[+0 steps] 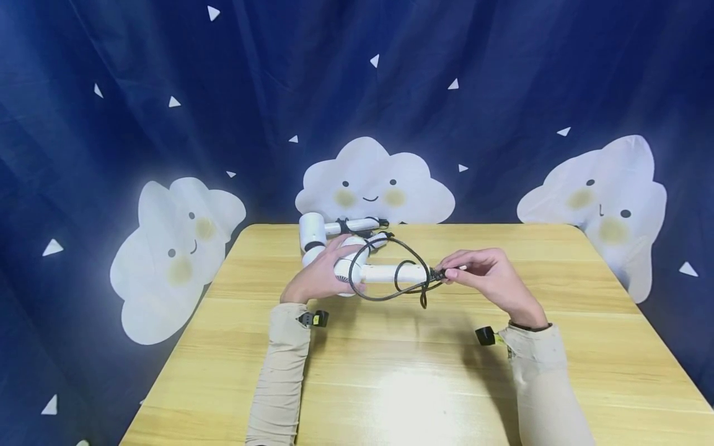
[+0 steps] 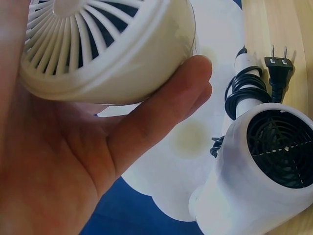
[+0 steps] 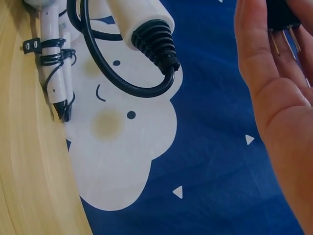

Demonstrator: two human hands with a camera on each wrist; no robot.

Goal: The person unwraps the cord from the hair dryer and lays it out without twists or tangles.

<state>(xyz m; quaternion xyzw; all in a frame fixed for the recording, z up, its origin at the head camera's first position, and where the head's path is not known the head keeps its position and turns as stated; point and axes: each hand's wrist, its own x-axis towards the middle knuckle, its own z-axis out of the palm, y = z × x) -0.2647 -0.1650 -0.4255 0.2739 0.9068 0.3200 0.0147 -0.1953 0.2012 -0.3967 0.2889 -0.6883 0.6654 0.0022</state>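
Note:
In the head view my left hand [image 1: 320, 272] grips the body of a white hair dryer [image 1: 385, 273], its handle pointing right. The left wrist view shows the vented end of this hair dryer [image 2: 117, 54] against my palm and thumb. A black cord [image 1: 357, 291] hangs in loose loops around the handle. My right hand [image 1: 493, 275], just right of the handle's end, pinches the cord's black plug [image 3: 282, 17], with its metal prongs showing in the right wrist view. Part of the dryer's body is hidden behind my left fingers.
Behind the held one, more white hair dryers [image 1: 312, 230] lie at the table's far edge. Black cord [image 2: 247, 88] is wound around the handle of one, its plug [image 2: 279, 73] sticking out. A blue curtain [image 1: 268, 74] with clouds hangs behind the wooden table [image 1: 223, 371].

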